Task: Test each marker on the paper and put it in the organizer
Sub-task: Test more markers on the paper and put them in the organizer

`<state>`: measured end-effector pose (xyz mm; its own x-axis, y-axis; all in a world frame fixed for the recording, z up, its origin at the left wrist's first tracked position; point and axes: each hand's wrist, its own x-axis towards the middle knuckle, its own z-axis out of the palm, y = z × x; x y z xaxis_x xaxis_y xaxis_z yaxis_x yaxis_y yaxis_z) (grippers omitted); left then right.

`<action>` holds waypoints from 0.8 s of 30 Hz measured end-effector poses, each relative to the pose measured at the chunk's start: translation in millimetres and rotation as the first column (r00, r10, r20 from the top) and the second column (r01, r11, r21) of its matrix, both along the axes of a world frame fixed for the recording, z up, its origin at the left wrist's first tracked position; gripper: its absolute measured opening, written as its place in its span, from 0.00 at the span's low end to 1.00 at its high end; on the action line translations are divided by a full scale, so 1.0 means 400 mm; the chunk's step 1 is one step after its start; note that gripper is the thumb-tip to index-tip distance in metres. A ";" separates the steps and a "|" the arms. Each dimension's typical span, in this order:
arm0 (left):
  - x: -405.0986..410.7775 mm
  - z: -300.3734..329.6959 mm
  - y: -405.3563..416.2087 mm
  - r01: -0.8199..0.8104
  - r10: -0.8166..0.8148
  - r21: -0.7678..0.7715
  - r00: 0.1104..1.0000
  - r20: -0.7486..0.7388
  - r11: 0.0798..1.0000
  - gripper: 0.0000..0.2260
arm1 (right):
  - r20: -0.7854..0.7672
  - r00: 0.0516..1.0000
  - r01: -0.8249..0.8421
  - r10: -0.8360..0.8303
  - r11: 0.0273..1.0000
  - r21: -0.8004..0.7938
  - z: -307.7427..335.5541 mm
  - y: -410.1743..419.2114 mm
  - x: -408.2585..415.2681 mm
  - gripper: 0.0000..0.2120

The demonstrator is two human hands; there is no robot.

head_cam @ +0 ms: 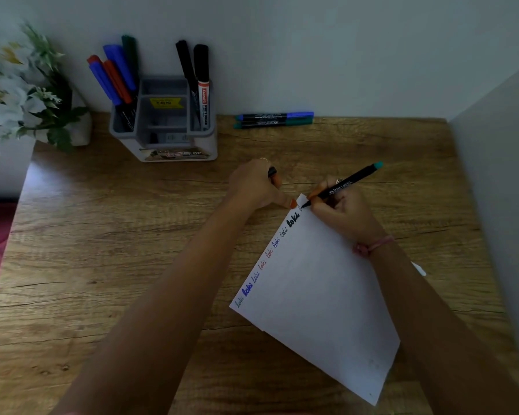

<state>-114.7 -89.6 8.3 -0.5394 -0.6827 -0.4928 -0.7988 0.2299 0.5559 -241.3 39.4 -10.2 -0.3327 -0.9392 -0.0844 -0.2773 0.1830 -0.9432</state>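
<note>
— Marker (346, 185) with the teal end: where is it?
— At about two o'clock from the middle of the desk, pinched in the right hand (342, 212), tip down on the far corner of the paper (318, 295). A pink band sits on that wrist.
— And the left hand (256, 184)?
— At twelve o'clock, just beside that same corner, fingers curled round a small dark cap (272, 171), its thumb stretched toward the sheet's edge.
— What's on the sheet?
— A row of the word "loki" in several colours along its left edge, running from seven o'clock up to one o'clock.
— The organizer (165, 121)?
— Grey, at eleven o'clock against the wall. Blue, red and green markers lean in its left compartment, two black-capped ones stand in the right. The middle compartments carry a yellow sticker.
— Anything between?
— Bare wooden desk (102, 265) only. Two more markers (274, 119) lie side by side at one o'clock by the wall, and white flowers (21, 91) fill the ten o'clock corner.
</note>
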 end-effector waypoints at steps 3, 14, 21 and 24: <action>0.001 0.002 0.002 0.008 -0.008 0.004 1.000 -0.017 1.000 0.19 | -0.007 1.000 -0.017 0.017 1.000 -0.010 -0.004 0.002 -0.002 0.09; 0.002 0.005 0.000 0.018 -0.018 0.009 1.000 -0.009 1.000 0.19 | -0.020 1.000 0.015 -0.015 1.000 -0.006 -0.004 -0.002 0.000 0.05; 0.002 0.005 0.001 0.020 -0.020 0.008 1.000 -0.013 1.000 0.19 | 0.014 0.999 0.039 -0.039 0.999 -0.014 -0.003 0.000 0.004 0.12; 0.002 0.003 -0.001 0.007 -0.007 0.006 1.000 -0.023 1.000 0.20 | 0.008 0.999 0.054 -0.054 0.998 -0.022 -0.001 -0.003 0.006 0.10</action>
<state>-113.8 -90.0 9.4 -0.5553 -0.6762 -0.4841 -0.7843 0.2321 0.5754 -239.1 38.0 -10.8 -0.3822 -0.9217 -0.0664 -0.2606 0.1765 -0.9492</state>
